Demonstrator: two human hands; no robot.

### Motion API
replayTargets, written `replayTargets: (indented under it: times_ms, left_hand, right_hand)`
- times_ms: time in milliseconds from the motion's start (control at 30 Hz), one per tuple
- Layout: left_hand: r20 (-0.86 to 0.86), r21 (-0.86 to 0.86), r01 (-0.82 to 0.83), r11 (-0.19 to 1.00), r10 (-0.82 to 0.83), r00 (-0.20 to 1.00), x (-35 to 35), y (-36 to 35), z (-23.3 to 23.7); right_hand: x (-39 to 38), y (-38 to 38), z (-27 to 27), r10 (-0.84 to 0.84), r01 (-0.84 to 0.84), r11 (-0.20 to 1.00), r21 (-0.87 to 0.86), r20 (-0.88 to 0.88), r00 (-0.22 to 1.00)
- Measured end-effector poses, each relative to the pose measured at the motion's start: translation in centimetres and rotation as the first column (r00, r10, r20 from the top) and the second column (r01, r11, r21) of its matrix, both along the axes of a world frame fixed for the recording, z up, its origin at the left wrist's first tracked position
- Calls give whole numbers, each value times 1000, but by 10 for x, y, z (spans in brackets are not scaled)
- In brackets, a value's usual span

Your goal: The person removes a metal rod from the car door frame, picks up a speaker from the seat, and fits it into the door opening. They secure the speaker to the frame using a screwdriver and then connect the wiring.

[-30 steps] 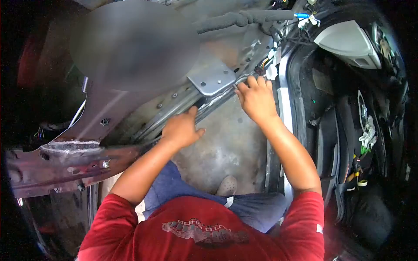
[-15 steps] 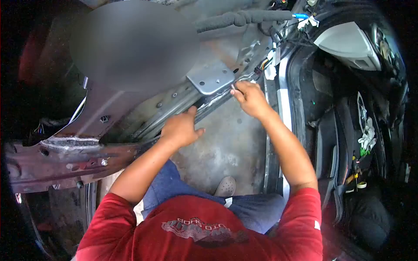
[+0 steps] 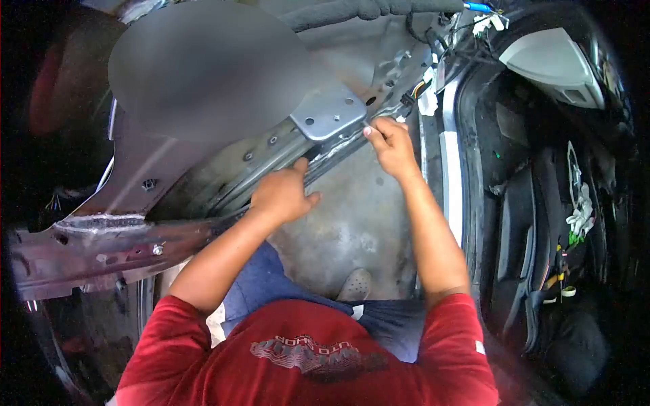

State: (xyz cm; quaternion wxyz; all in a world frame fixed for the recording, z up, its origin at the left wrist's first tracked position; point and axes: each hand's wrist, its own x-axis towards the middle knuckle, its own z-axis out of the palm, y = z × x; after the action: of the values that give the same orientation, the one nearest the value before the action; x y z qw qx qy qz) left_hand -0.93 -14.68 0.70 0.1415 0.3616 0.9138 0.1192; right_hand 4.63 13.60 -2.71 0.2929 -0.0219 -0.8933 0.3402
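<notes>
The right hand (image 3: 393, 147), right of centre, curls its fingertips by the corner of the upper-centre metal plate (image 3: 332, 111); whether it pinches anything, I cannot tell. The left hand (image 3: 279, 195), left of centre, rests loosely at the metal rail (image 3: 267, 169). The plate looks stiff, perhaps slick, best gripped by its edge.

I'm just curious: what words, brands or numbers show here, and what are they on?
"UTO SHOP": upside down on the red shirt; the rest of that print is too warped to read.
White patch near the shirt's cuff: too small to read.
I can make out no other text.
</notes>
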Motion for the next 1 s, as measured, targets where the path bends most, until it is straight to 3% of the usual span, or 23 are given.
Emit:
replayTargets:
  times_ms: [33,67,133,200,233,267,300,367,467,600,733,800,967,1000]
  left_hand:
    - [0,-3,-2,1000,2,1000,1,-1,0]
    - [-15,-11,7,1000,-7,1000,1,-1,0]
    - [-35,-9,19,1000,-20,999,1,2,0]
    - [-8,23,-2,1000,2,1000,0,0,-2]
    - [-14,21,5,1000,-4,1000,1,0,-1]
    - [-6,16,10,1000,-9,1000,2,-1,2]
    - [4,14,9,1000,-9,1000,1,-1,4]
    - [-16,17,-3,1000,3,1000,-1,0,4]
    - [-7,-7,4,1000,-4,1000,1,0,-2]
    - [-12,-13,3,1000,-3,1000,2,-2,5]
    - [-25,24,14,1000,-13,1000,1,-3,-1]
    - [2,11,2,1000,-2,1000,0,-1,1]
    - [-7,22,-1,1000,1,1000,0,-2,-1]
    - [-15,33,0,999,1,1000,0,-3,-1]
  right_hand:
    - [0,-7,-6,-34,35,986,-162,10,999]
    - [0,-14,-12,-36,37,986,-164,10,999]
    - [-2,-18,-19,-75,84,870,-486,39,996]
    - [3,-8,-15,-17,63,867,-494,96,995]
    - [9,-5,-11,-35,50,976,-210,74,997]
    - [12,-3,-7,-48,43,994,96,47,998]
    - [22,-10,1,-48,44,994,99,41,998]
    - [42,-26,20,-30,48,930,364,-55,998]
    - [38,-41,22,7,-7,880,474,3,1000]
    - [27,-56,29,-90,106,798,593,-57,994]
    - [26,-61,44,-83,99,719,688,-56,995]
    - [25,-60,53,-75,87,551,830,-55,996]
    - [25,-63,50,-22,105,602,792,-115,993]
    - [26,-67,43,-104,136,713,688,-89,991]
